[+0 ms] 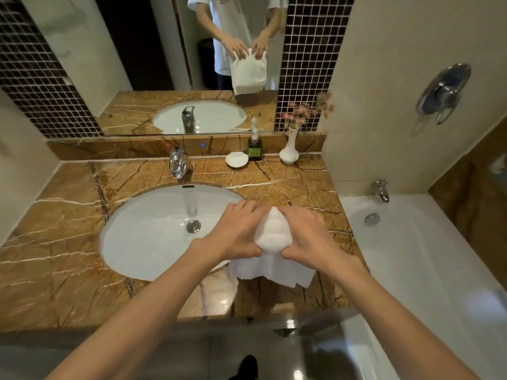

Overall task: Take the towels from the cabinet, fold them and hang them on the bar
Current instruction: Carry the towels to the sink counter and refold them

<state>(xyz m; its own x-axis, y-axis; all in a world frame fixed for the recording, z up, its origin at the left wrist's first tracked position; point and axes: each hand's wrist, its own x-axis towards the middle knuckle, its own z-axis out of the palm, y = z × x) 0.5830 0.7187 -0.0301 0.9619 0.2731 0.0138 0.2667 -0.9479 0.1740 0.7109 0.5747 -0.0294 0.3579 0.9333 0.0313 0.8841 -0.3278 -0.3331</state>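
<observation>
As the white terry-cloth towel [271,229] is held up doubled over, the folding step is judged to be in hand, with hanging not yet done and no bar in view. The left grip [236,229] and the right grip [310,234] each clasp one side of the towel's bunched upper fold, while its lower layers hang beneath them over the brown veined marble table [55,242], just right of the white oval sink [142,234]. The next move calls for squaring the edges and keeping the fold intact during transfer.
</observation>
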